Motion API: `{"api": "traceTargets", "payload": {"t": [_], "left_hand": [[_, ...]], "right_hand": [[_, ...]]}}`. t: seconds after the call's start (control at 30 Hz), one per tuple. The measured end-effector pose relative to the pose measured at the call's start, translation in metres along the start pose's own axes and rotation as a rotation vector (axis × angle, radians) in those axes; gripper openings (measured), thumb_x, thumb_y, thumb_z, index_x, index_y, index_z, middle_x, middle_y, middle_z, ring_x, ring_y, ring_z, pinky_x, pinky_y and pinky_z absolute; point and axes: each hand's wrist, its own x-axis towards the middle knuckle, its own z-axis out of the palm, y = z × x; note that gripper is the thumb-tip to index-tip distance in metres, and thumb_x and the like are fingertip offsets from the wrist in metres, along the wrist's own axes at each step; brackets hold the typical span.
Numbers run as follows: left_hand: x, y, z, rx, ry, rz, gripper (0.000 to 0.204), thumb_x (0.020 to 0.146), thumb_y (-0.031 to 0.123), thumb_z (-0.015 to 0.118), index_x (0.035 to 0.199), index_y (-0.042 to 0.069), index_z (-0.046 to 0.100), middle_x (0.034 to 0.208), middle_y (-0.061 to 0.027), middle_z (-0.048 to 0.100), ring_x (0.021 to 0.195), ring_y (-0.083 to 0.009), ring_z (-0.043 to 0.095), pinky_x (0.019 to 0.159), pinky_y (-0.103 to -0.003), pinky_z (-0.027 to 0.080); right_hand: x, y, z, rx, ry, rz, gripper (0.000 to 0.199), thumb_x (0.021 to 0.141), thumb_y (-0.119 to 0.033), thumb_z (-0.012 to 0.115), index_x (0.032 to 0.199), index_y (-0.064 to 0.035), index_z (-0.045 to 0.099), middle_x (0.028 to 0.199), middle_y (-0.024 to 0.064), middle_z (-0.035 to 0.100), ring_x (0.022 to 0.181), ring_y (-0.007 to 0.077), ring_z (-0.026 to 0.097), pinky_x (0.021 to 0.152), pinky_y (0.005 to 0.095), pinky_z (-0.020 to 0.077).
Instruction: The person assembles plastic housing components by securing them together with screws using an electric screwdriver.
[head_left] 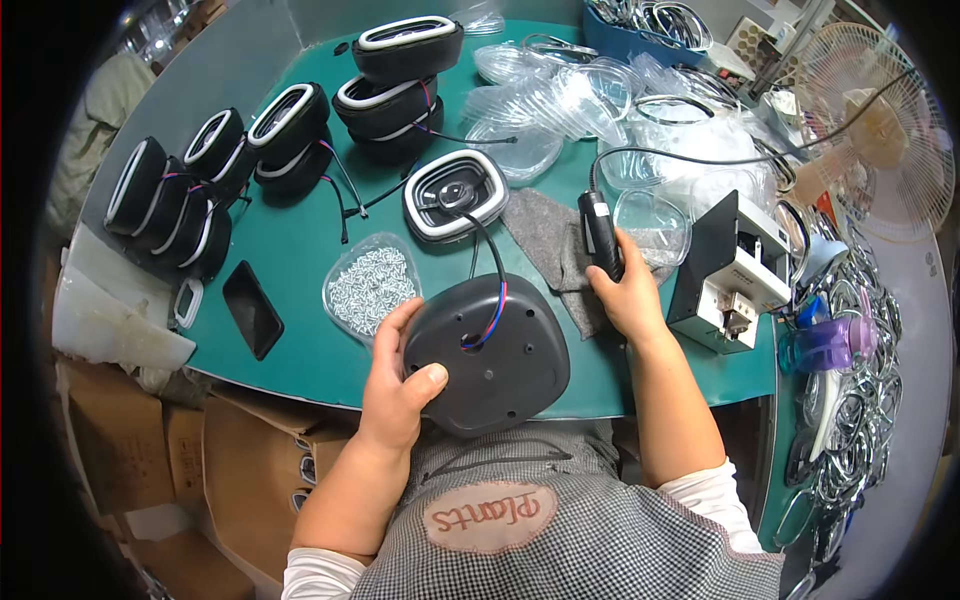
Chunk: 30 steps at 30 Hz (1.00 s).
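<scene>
My left hand [396, 384] grips the left edge of a rounded black plastic housing [487, 385], thumb on its flat face and fingers around the side. Small holes dot that face, and a cable [489, 235] with red and blue wires enters its central hole. My right hand [628, 290] is closed around a black corded electric screwdriver [602, 238], above a grey cloth [548, 235]. Behind the housing lies a black speaker-like unit [456, 194] with a white rim. A clear tray of small silver screws [372, 288] stands beside my left hand.
Stacked black units with white rims [290, 135] fill the back left. A black phone [252, 310] lies at the left. Clear plastic covers [560, 100] are piled at the back. At right stand a screw-feeder-like machine [733, 275], a purple bottle [835, 343] and a fan [875, 130].
</scene>
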Motion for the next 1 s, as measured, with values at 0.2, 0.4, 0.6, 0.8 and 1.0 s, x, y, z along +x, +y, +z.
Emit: {"api": "traceTargets", "payload": {"t": [0.2, 0.4, 0.6, 0.8, 1.0], "left_hand": [[0.003, -0.004, 0.010, 0.031, -0.078, -0.306, 0.077, 0.078, 0.018, 0.069, 0.142, -0.005, 0.033, 0.137, -0.0178, 0.046, 0.126, -0.0248, 0.045, 0.107, -0.036, 0.036], [0.008, -0.015, 0.007, 0.207, -0.140, -0.325, 0.074, 0.079, 0.015, 0.068, 0.142, -0.005, 0.034, 0.135, -0.0181, 0.047, 0.125, -0.0244, 0.046, 0.107, -0.036, 0.036], [0.011, -0.018, 0.007, 0.224, -0.135, -0.366, 0.080, 0.077, 0.027, 0.071, 0.142, -0.004, 0.035, 0.136, -0.0184, 0.048, 0.126, -0.0254, 0.047, 0.106, -0.037, 0.037], [0.013, -0.020, 0.009, 0.324, -0.115, -0.321, 0.090, 0.074, 0.039, 0.073, 0.141, -0.006, 0.034, 0.125, -0.0182, 0.056, 0.112, -0.0252, 0.059, 0.095, -0.036, 0.049], [0.015, -0.013, 0.017, 0.315, -0.132, -0.399, 0.096, 0.074, 0.045, 0.075, 0.142, -0.007, 0.031, 0.131, -0.0207, 0.051, 0.120, -0.0285, 0.054, 0.101, -0.040, 0.044]], "right_hand": [[-0.013, -0.016, -0.025, 0.272, 0.058, 0.110, 0.069, 0.081, -0.014, 0.071, 0.141, 0.0027, 0.042, 0.130, 0.0182, 0.056, 0.119, 0.0253, 0.055, 0.103, 0.0343, 0.0403], [-0.036, -0.071, -0.060, 0.722, 0.099, 0.075, 0.062, 0.083, 0.001, 0.068, 0.138, 0.0024, 0.040, 0.091, 0.0011, 0.056, 0.066, 0.0046, 0.051, 0.056, 0.0205, 0.0432], [-0.044, -0.076, -0.075, 0.939, 0.083, 0.006, 0.057, 0.083, 0.003, 0.067, 0.134, 0.0016, 0.042, 0.085, 0.0026, 0.058, 0.066, 0.0069, 0.053, 0.058, 0.0226, 0.0449], [-0.040, -0.064, -0.066, 1.028, 0.089, -0.017, 0.063, 0.081, -0.006, 0.070, 0.136, 0.0021, 0.041, 0.088, 0.0080, 0.059, 0.070, 0.0111, 0.056, 0.062, 0.0253, 0.0472], [-0.028, -0.061, -0.064, 1.075, 0.091, 0.050, 0.066, 0.077, -0.004, 0.066, 0.137, 0.0042, 0.039, 0.079, 0.0123, 0.059, 0.059, 0.0132, 0.054, 0.055, 0.0249, 0.0453]]}}
